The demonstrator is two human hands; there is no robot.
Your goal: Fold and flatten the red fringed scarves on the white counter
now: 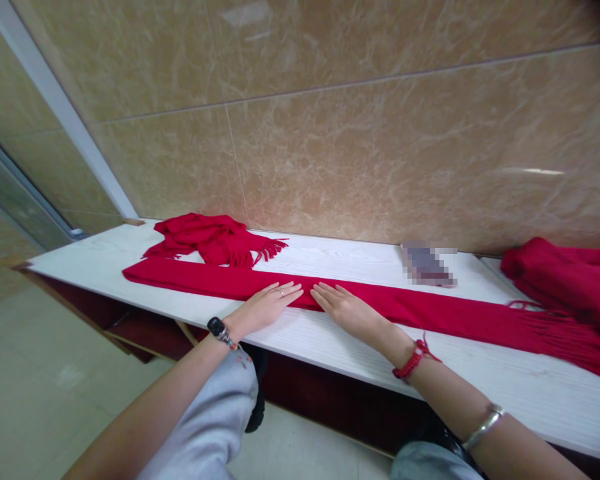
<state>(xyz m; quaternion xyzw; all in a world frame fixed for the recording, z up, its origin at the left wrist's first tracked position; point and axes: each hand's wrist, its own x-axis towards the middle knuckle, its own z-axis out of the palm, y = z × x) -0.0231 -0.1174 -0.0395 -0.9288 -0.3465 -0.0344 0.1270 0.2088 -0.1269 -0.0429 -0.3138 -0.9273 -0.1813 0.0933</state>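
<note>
A long red scarf (430, 308) lies stretched flat along the white bench top (330, 347), with a fringe at its right end. My left hand (267, 305) rests flat on the scarf near its middle, fingers stretched out, a ring on one finger and a black watch on the wrist. Just to its right, my right hand (343, 308) also lies flat on the scarf with fingers extended, a red cord bracelet on the wrist. Neither hand grips anything.
A second red scarf (213, 240) lies bunched at the back left of the bench. More red fabric (570, 277) is piled at the right end. A small blurred flat object (427, 265) sits by the tiled wall (380, 147). My knees show below the bench edge.
</note>
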